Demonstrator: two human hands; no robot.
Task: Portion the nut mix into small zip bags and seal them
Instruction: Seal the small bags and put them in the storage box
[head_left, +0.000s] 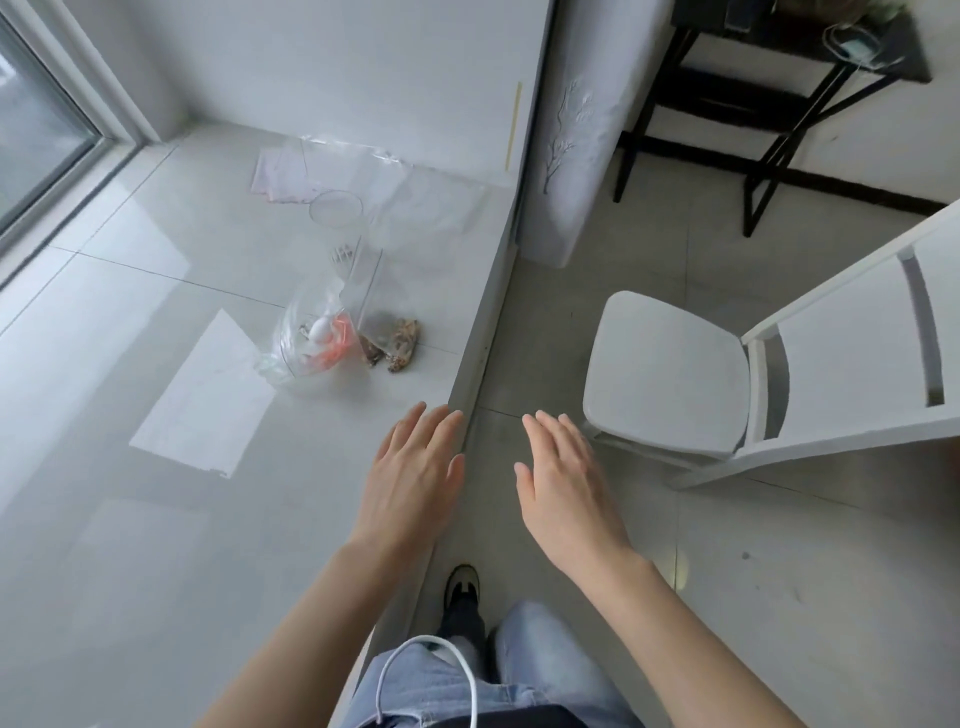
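Observation:
A clear plastic bag (311, 338) with something white and orange inside lies on the glossy grey counter (156, 519). Beside it to the right sit small bags of brown nut mix (397, 340). Farther back stand a clear plastic cup (336, 209) and a stack of small flat zip bags (283, 174). My left hand (415, 478) hovers flat over the counter's right edge, fingers straight, holding nothing. My right hand (563, 483) is stretched out beyond the edge above the floor, fingers straight and empty. Both hands are well short of the bags.
A white sheet of paper (202, 400) lies on the counter left of my left hand. A white chair (670, 374) stands on the floor to the right. A black frame table (769, 104) stands at the back right, and a window (36, 130) at the left.

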